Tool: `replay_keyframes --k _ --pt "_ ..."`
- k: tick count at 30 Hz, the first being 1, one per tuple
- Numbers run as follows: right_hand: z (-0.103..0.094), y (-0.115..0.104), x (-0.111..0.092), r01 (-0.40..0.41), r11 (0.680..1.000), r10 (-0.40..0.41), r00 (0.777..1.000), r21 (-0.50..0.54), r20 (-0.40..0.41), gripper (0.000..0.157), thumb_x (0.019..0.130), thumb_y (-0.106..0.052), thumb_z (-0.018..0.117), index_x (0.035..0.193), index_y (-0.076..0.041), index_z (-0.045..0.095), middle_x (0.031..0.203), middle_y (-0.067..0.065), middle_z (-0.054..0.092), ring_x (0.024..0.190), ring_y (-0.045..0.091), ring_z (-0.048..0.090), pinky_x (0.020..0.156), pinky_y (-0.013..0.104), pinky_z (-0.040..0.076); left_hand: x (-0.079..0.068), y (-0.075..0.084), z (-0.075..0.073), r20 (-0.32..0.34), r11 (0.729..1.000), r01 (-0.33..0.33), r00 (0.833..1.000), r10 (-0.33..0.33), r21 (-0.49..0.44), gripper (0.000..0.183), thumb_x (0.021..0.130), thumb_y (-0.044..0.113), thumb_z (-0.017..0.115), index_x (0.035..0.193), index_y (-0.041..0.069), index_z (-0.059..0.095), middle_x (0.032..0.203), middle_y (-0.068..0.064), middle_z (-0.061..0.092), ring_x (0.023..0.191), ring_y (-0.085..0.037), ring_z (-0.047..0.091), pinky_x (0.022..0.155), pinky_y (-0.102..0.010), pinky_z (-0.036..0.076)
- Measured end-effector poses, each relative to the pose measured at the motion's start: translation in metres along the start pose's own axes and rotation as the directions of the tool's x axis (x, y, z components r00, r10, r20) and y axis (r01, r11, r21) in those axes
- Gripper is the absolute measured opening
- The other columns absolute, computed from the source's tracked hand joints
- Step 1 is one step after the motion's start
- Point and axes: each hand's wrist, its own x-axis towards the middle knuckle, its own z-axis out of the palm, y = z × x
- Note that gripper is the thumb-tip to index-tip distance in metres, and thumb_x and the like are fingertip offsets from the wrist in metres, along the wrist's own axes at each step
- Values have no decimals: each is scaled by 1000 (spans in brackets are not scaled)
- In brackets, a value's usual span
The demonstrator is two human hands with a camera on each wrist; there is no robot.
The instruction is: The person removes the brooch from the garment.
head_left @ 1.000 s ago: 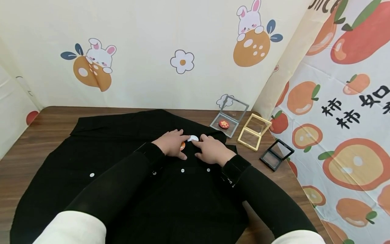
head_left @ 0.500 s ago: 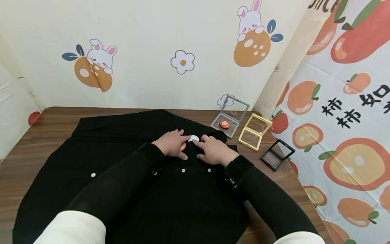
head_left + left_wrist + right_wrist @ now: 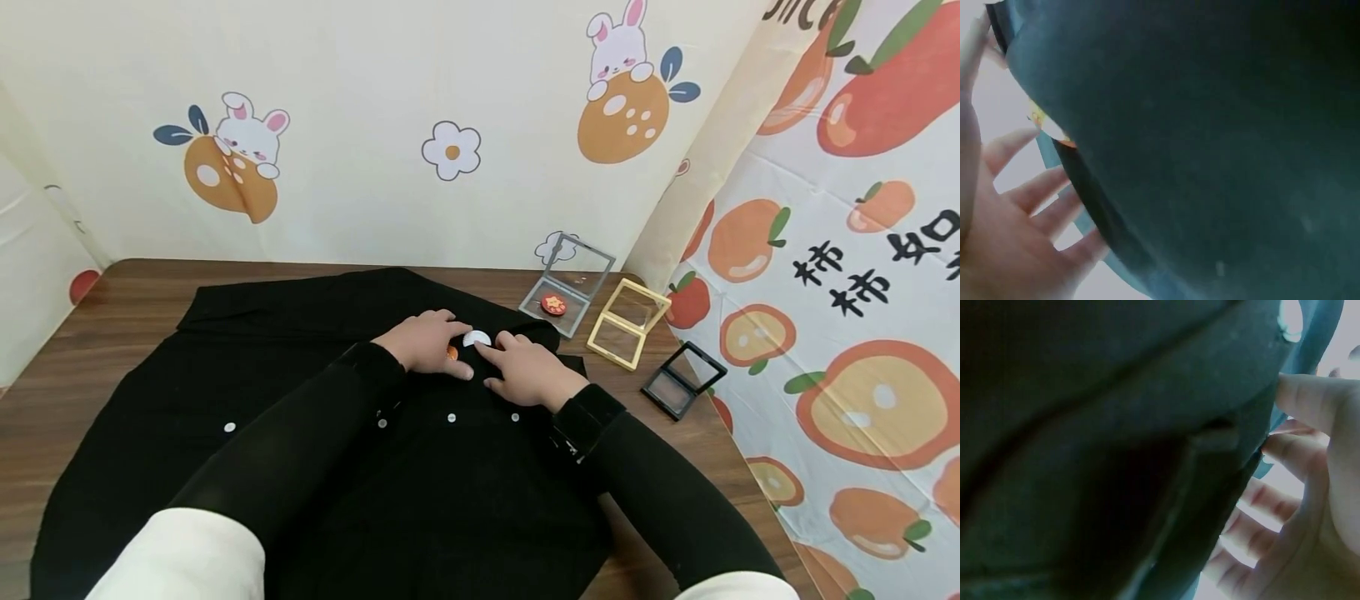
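A black button garment [image 3: 300,337] lies spread over the wooden table. On its upper part sits a small white round piece [image 3: 476,337], with a round orange badge [image 3: 452,353] partly hidden just left of it. My left hand [image 3: 426,343] rests on the cloth, fingers extended around the orange badge. From the other side, my right hand [image 3: 531,372] touches the white piece's edge with its index finger. In the left wrist view the orange badge [image 3: 1054,128] shows beside spread fingers. The right wrist view shows the right hand's fingers [image 3: 1300,450] loosely bent against dark cloth.
Along the table's right side stand three opened clear-lidded cases: a grey one [image 3: 562,304] holding a red flower badge [image 3: 554,304], a yellow one [image 3: 626,325] and a black one [image 3: 682,381]. A printed cloth wall [image 3: 337,167] rises behind the table.
My left hand has shifted slightly up, its thumb moving up and right toward the orange badge, and its index finger has lifted from the white piece. The right hand stays in place.
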Motion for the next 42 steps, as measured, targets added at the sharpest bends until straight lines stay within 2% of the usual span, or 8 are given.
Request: replay_keyframes --k 5,10,14,17,19,25,31,42 --pt "2 0 0 16 1000 -16 1000 -6 -12 66 105 -45 57 163 -25 33 126 7 48 96 21 46 82 36 45 7 3 -2 -113 989 21 993 -38 -147 45 109 35 54 144 9 59 140 -15 56 127 -31 55 108 -47 44" --pt "2 0 -1 22 1000 -23 1000 -8 -20 67 105 -45 57 163 -24 32 127 8 49 97 21 46 81 35 45 16 8 -1 -99 948 59 991 -95 -313 34 110 12 44 137 1 62 133 -16 61 109 -27 61 96 -40 49" --pt "0 1 -2 20 999 -21 1000 -34 -17 67 105 -45 57 164 -24 32 130 8 50 101 21 48 84 36 46 19 10 0 -94 915 87 986 -134 -394 36 109 7 38 135 -2 62 132 -17 62 106 -27 61 97 -40 49" --pt "-2 0 -3 26 999 -26 1000 -48 -12 67 106 -45 56 164 -24 30 133 9 50 103 21 49 85 37 46 20 11 0 -118 896 108 978 -174 -431 35 110 11 38 132 -2 64 130 -16 64 107 -26 62 99 -40 48" --pt "-2 -1 -3 32 998 -33 999 -52 -8 67 106 -45 56 164 -24 30 134 9 50 104 22 50 85 37 46 21 12 1 -118 884 116 975 -189 -453 35 111 14 39 127 -1 66 121 -16 66 98 -26 62 95 -39 48" --pt "0 -2 -5 40 997 -41 999 -65 -12 66 107 -43 55 164 -22 31 134 11 50 104 23 51 84 38 46 24 16 3 -127 862 112 972 -199 -495 20 108 13 52 108 3 69 100 -11 66 84 -22 59 84 -35 48" --pt "-1 -4 -7 51 995 -54 998 -87 -31 65 107 -42 56 163 -21 32 130 10 51 99 22 51 80 37 47 27 14 4 -145 862 122 965 -219 -492 13 100 4 57 104 5 70 101 -9 67 85 -24 61 80 -36 50" --pt "-2 -4 -8 43 996 -45 999 -82 -23 66 106 -42 57 164 -21 32 136 11 51 106 24 53 85 39 49 26 15 0 -172 878 123 959 -225 -462 8 100 7 63 99 7 71 95 -7 67 81 -22 61 78 -36 51"
